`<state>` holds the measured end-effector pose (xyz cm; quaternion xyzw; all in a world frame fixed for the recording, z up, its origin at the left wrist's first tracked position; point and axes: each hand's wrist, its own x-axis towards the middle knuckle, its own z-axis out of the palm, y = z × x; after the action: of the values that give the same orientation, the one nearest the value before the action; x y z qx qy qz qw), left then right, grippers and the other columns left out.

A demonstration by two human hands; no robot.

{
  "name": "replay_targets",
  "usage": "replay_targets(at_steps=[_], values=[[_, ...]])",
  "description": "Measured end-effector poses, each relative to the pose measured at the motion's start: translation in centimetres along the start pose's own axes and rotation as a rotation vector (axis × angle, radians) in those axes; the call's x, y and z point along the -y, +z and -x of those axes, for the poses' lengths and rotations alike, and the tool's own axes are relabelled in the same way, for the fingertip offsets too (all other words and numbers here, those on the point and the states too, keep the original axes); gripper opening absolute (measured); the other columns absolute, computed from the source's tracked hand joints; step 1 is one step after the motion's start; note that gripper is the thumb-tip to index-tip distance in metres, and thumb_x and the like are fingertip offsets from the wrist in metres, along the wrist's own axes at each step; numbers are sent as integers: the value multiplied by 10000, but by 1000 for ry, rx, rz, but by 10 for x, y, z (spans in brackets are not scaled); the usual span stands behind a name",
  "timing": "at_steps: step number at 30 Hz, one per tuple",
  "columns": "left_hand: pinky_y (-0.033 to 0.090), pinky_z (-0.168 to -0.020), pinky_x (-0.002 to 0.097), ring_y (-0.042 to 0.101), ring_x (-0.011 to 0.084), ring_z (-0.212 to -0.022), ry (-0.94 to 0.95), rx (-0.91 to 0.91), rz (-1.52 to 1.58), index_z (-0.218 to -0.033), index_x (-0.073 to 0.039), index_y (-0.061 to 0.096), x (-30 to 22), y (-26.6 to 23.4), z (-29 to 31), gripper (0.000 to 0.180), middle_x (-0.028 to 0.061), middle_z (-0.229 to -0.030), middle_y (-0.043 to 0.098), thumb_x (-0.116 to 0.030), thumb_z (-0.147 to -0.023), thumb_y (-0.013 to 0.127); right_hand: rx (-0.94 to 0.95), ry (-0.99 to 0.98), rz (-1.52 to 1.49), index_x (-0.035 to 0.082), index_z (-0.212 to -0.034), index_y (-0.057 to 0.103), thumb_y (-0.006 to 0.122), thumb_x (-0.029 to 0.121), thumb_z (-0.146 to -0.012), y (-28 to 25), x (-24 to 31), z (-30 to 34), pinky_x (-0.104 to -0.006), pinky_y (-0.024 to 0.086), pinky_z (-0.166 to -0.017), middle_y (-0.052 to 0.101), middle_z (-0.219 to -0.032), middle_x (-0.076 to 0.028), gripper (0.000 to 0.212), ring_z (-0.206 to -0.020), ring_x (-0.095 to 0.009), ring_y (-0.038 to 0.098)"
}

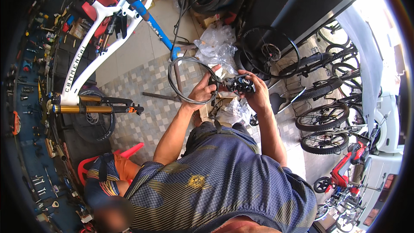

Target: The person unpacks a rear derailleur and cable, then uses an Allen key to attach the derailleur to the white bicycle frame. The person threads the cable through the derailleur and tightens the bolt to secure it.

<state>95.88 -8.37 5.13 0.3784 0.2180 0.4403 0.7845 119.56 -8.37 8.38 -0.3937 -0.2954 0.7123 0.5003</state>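
In front of my body, both hands are raised around a black bicycle component (245,85), perhaps a brake or shifter part; its exact kind is not clear. My right hand (260,97) grips it from the right, with fingers curled over the top. My left hand (200,91) is closed on a coiled dark cable or hose (170,77), whose loops hang over to the left of my wrist. The cable's inner end runs toward the black component between the hands, where the joint is partly hidden by my fingers.
At left, a white bike frame (88,49) with a gold fork (84,109) hangs on a blue repair stand (152,25). A person (103,177) sits low at left. Clear plastic wrap (215,45) lies ahead. Bicycles (323,114) and a red scooter (343,167) line the right.
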Motion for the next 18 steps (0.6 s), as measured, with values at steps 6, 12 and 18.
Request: replay_targets(at_steps=[6, 12, 18], values=[[457, -1043, 368, 521, 298, -1269, 306, -139, -1026, -1595, -22, 95, 13, -26, -8, 928, 182, -1463, 424, -220, -928, 709, 51, 110, -145, 2, -1230, 584, 428, 276, -1081, 8, -16, -6, -295, 574, -538, 685, -1022, -142, 348, -690, -215, 686], [488, -1018, 357, 558, 269, -1241, 350, -388, -897, -1568, -8, 209, 4, -29, -2, 807, 191, -1573, 320, -72, -926, 694, 125, 253, -69, 26, -1296, 517, 414, 168, -1079, 67, -28, 0, -284, 597, -549, 676, -1173, -138, 279, -822, -246, 727], [514, -804, 380, 580, 275, -829, 289, -638, -976, -1571, 40, 86, 0, -76, 24, 1015, 178, -1062, 577, -398, -917, 727, 197, 179, 269, 46, -1373, 457, 500, 197, -1064, 114, -36, -3, -265, 578, -579, 664, -1165, -103, 347, -896, -192, 709]])
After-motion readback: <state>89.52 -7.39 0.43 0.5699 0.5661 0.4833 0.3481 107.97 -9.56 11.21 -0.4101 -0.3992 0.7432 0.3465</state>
